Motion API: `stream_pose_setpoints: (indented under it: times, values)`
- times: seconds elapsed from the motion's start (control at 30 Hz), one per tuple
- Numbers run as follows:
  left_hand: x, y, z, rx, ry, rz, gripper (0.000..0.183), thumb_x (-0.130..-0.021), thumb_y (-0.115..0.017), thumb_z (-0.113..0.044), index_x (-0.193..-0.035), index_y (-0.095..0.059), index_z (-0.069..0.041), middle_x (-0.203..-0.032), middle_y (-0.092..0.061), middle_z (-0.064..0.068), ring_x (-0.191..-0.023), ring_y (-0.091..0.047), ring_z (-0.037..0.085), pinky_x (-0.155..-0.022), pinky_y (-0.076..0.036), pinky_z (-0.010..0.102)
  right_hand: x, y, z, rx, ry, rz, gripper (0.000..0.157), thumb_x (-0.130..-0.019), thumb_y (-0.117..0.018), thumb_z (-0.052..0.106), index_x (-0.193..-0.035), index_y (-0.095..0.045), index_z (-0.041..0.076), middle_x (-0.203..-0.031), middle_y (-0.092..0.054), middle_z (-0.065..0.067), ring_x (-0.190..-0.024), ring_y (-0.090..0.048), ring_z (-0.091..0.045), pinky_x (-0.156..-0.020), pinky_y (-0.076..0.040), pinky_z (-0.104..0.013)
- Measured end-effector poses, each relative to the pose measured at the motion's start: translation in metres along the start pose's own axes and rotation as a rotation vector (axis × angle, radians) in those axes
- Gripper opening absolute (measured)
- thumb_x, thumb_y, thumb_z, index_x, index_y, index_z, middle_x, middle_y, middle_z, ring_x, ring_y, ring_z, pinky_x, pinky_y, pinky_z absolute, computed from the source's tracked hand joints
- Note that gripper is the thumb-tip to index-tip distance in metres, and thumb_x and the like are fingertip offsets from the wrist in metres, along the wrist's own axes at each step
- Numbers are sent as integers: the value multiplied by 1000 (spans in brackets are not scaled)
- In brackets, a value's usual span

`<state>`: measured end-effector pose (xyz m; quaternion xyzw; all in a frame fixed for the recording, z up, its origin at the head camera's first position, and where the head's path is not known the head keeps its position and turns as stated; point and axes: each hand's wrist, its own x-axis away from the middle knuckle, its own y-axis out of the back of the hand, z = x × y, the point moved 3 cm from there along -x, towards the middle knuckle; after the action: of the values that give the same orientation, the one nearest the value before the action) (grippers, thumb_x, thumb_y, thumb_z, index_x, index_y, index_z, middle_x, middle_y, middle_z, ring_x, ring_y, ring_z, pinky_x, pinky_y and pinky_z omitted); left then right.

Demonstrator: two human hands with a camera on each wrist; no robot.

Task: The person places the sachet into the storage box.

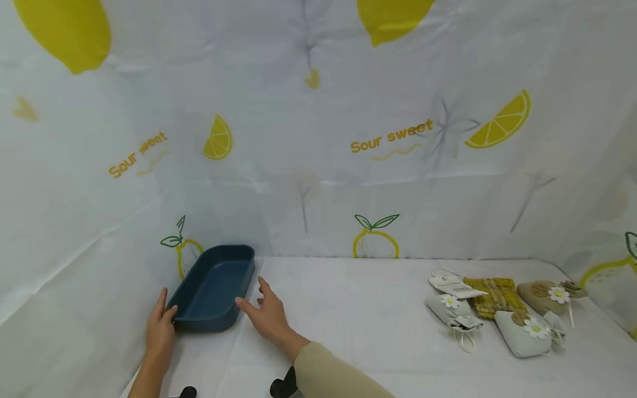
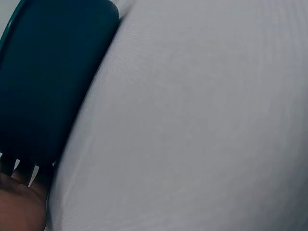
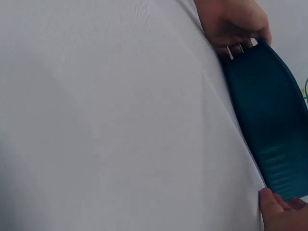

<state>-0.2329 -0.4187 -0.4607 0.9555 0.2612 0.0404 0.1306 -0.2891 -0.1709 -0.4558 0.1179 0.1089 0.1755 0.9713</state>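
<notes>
A dark blue rectangular baking dish (image 1: 211, 287) with rounded corners stands at the left of the white table. My left hand (image 1: 159, 331) holds its near left corner, thumb at the rim and fingers along the outside. In the left wrist view, fingers of the left hand (image 2: 21, 199) reach against the dish (image 2: 48, 82). Beside the dish's right wall is my right hand (image 1: 271, 315), fingers spread and thumb close to the wall; whether it touches cannot be told. The right wrist view has the dish (image 3: 269, 110) between both hands.
Toward the table's right lie several small drawstring pouches, among them a grey one (image 1: 520, 334) with a flower, a brown one (image 1: 539, 296) and a yellow patterned cloth piece (image 1: 495, 296). A lemon-printed white sheet (image 1: 298, 138) hangs behind. Black objects (image 1: 283, 384) show at the near edge.
</notes>
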Motion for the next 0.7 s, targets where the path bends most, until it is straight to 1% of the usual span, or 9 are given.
stream_pose_setpoints:
  times: [0.07,0.17,0.23,0.3,0.43,0.5,0.6,0.7]
  values:
    - [2,-1,3,11,24,9,60,-111,-27,-27,-162,4,-30,-169,12,-6,-158,12,23,-130,-2,47,0,-12,-1,-16,5,-14,81,-96,-66,44,-159,-31,7,-155,-45,-23,-133,-56,-42,-103,-53,-52]
    - [6,-2,6,14,21,17,61,-110,-31,-30,-162,1,-32,-169,9,-8,-158,11,20,-130,-2,45,1,-27,1,-8,8,-18,80,-96,-65,41,-160,-28,11,-158,-42,-18,-141,-49,-38,-111,-47,-51]
    - [7,-3,5,-9,17,15,60,-110,-32,-31,-163,-4,-32,-170,5,-7,-159,6,20,-131,-3,43,1,-35,2,-17,2,-24,78,-96,-63,37,-161,-27,15,-162,-39,-13,-147,-42,-35,-117,-40,-52]
    - [8,-4,4,-20,0,11,58,-110,-32,-30,-164,-9,-28,-171,0,-2,-159,2,24,-130,-6,46,0,-40,3,-24,-12,-37,77,-95,-61,33,-162,-26,19,-163,-37,-9,-151,-37,-32,-120,-35,-53]
    - [13,-9,3,-75,-9,-9,56,-110,-30,-30,-164,-16,-23,-171,-7,7,-159,-4,34,-129,-10,53,0,-39,1,-61,-36,-63,78,-91,-59,25,-162,-26,21,-165,-35,-3,-153,-34,-28,-122,-32,-53]
    - [15,-11,2,-100,-14,3,56,-110,-29,-29,-164,-15,-22,-171,-7,10,-158,-5,37,-127,-11,58,1,-35,-1,-60,-45,-68,78,-91,-58,23,-162,-26,21,-165,-34,-2,-153,-33,-27,-123,-32,-52]
    - [19,-16,0,-115,-10,30,57,-110,-28,-28,-164,-13,-23,-171,-7,10,-158,-6,38,-126,-13,59,3,-29,-3,-49,-51,-76,78,-90,-58,22,-162,-27,20,-165,-34,-2,-153,-34,-27,-123,-32,-53]
    - [23,-22,-3,-101,-9,54,57,-110,-28,-27,-165,-13,-22,-171,-7,10,-158,-6,37,-126,-14,59,6,-23,-5,-41,-50,-93,78,-89,-57,21,-161,-28,20,-164,-35,-2,-152,-35,-28,-122,-33,-53]
